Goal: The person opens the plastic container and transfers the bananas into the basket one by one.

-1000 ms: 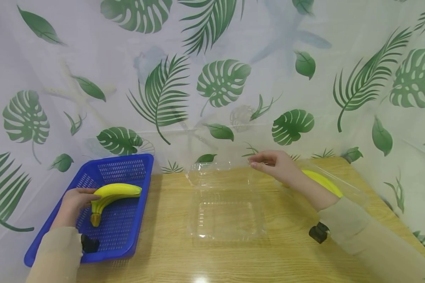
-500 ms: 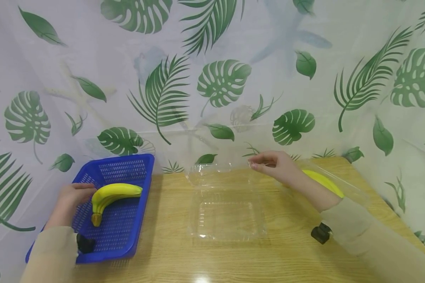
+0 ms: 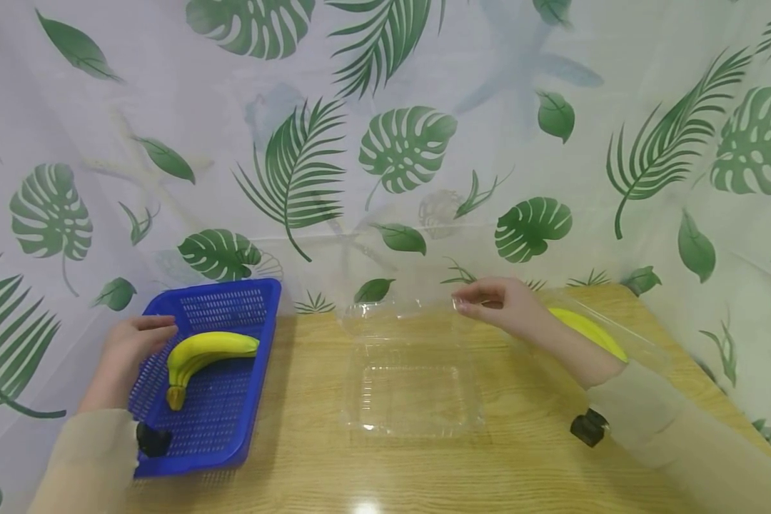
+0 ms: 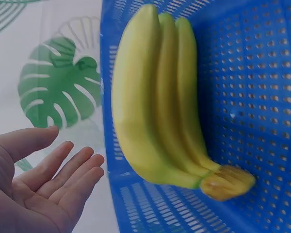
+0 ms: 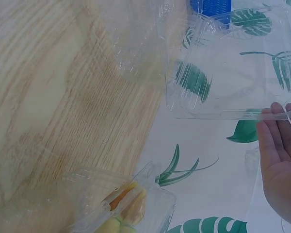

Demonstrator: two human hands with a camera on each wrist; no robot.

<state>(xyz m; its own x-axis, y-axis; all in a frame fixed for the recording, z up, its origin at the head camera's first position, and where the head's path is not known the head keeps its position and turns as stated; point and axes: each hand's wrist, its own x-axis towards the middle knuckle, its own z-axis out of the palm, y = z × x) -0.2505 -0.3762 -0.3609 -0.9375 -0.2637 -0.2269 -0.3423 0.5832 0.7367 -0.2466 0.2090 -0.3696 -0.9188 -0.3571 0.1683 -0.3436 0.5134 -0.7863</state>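
Note:
A bunch of bananas (image 3: 208,353) lies in a blue plastic basket (image 3: 266,343), its brown stem end toward the near side. My left hand (image 3: 128,357) hovers over the basket's left side, apart from the bananas. In the left wrist view the fingers of that hand (image 4: 48,184) are extended and hold nothing. In the middle of the table a clear plastic clamshell container (image 3: 414,400) stands with its lid (image 3: 392,318) raised. My right hand (image 3: 501,307) pinches the lid's right corner between thumb and fingers. Fingertips at the lid's rim (image 5: 218,115) show in the right wrist view.
Another clear container (image 3: 642,350) with yellow bananas (image 3: 587,332) inside stands at the right, partly behind my right forearm. A leaf-patterned sheet (image 3: 411,235) hangs along the back of the wooden table (image 3: 308,471).
My left hand has let go of the bananas and moved slightly up and away from them. The bananas stay in the basket. My right hand remains at the lid with hardly any movement.

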